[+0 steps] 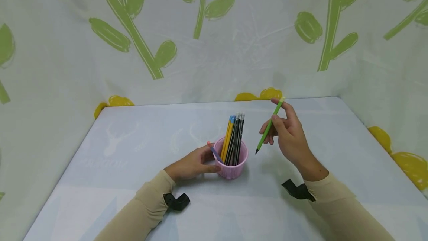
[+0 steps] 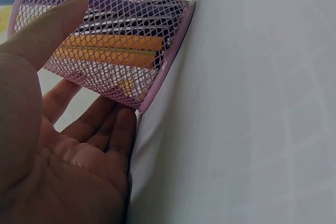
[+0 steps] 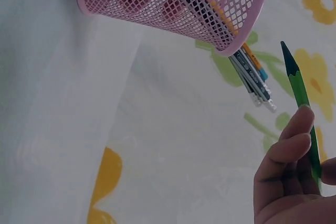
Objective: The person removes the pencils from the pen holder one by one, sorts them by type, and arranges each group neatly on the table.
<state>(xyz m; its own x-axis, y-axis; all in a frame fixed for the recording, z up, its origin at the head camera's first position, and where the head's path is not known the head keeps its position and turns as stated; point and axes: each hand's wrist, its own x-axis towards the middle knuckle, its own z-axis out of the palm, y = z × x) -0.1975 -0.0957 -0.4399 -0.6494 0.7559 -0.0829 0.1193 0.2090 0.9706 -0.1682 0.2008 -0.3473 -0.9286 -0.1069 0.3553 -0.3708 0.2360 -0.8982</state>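
A pink mesh pencil cup [image 1: 230, 173] stands upright on the table. Inside lean yellow pencils [image 1: 227, 137] with blue ends, several black-striped pencils [image 1: 237, 137] with white erasers, and a purple stick [image 1: 214, 152] with an orange-red end. My left hand [image 1: 194, 163] holds the cup from its left side; in the left wrist view the thumb lies along the mesh and the other fingers are by its far side near the base. To the cup's right, raised off the table, my right hand [image 1: 290, 137] pinches a green pencil [image 1: 268, 128], its black tip slanting down toward the cup.
The pale table [image 1: 133, 159] has faint printed patterns. A white sheet [image 1: 247, 47] with green leaves and yellow flowers hangs behind and along both sides. A black strap [image 1: 177, 201] sticks out at the left sleeve, another strap [image 1: 298, 190] at the right one.
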